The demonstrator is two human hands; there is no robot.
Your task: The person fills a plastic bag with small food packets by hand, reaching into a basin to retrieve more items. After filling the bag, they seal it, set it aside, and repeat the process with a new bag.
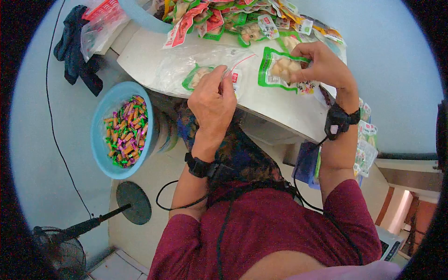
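My left hand [212, 100] pinches the edge of a clear plastic bag [170, 65] with a red strip along its mouth. The bag lies flat over the white table, and a green-edged packet [190, 80] shows through it beside my fingers. To the right, my right hand [324, 65] grips a green-bordered food packet [282, 70] by its right side, thumb in front. Pale, lumpy pieces show through the packet's clear window. It is held over the white tabletop [280, 106], close to the bag's mouth.
A heap of green, red and yellow packets [252, 30] covers the table's back, beside a blue basin [144, 16]. A blue tub of wrapped sweets [126, 130] stands at left, near a fan [60, 247]. More packets [366, 149] sit in a bin at right. Cables hang from both wrist straps.
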